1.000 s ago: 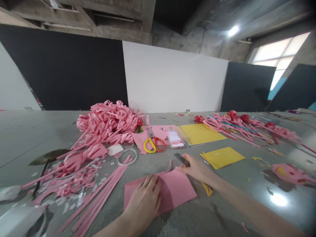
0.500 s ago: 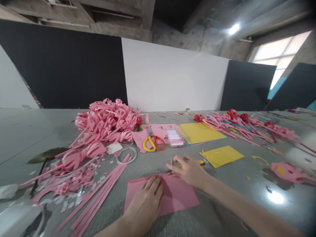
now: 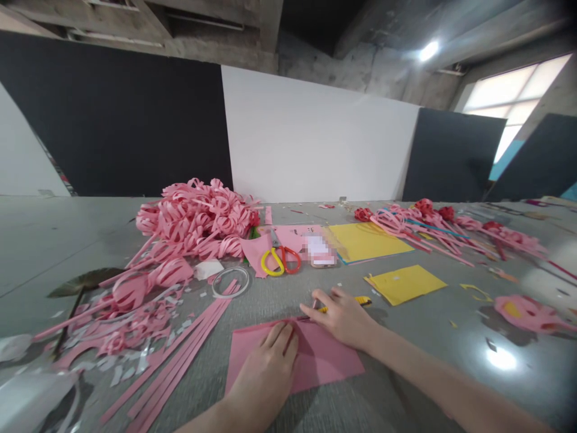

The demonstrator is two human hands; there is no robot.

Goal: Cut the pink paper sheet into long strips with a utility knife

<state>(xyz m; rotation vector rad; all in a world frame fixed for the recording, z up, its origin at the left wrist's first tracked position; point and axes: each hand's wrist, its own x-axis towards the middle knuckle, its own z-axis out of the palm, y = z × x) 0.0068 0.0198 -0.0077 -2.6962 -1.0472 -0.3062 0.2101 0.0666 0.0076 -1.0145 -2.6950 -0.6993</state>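
A pink sheet of paper (image 3: pixel 327 361) lies on the grey floor in front of me, with a fold or narrow strip along its far edge. My left hand (image 3: pixel 265 364) rests flat on the sheet's left half, fingers stretched forward. At the far edge, my right hand (image 3: pixel 340 316) grips a yellow utility knife (image 3: pixel 363 300). Its handle sticks out to the right behind the fingers, and its dark blade points left along the paper's far edge. Whether the blade touches the paper I cannot tell. Several cut pink strips (image 3: pixel 189 349) lie to the left.
Beyond the hands are scissors (image 3: pixel 282 261) with yellow and red handles, a phone (image 3: pixel 321 255) and yellow paper (image 3: pixel 408 284). A roll of tape (image 3: pixel 231 282) lies left of them. Pink paper flowers (image 3: pixel 193 216) are heaped at the far left; more lie at right.
My right hand has shifted slightly down and left with the utility knife, closer to the paper's far edge. My left hand and the pink sheet have stayed in place.
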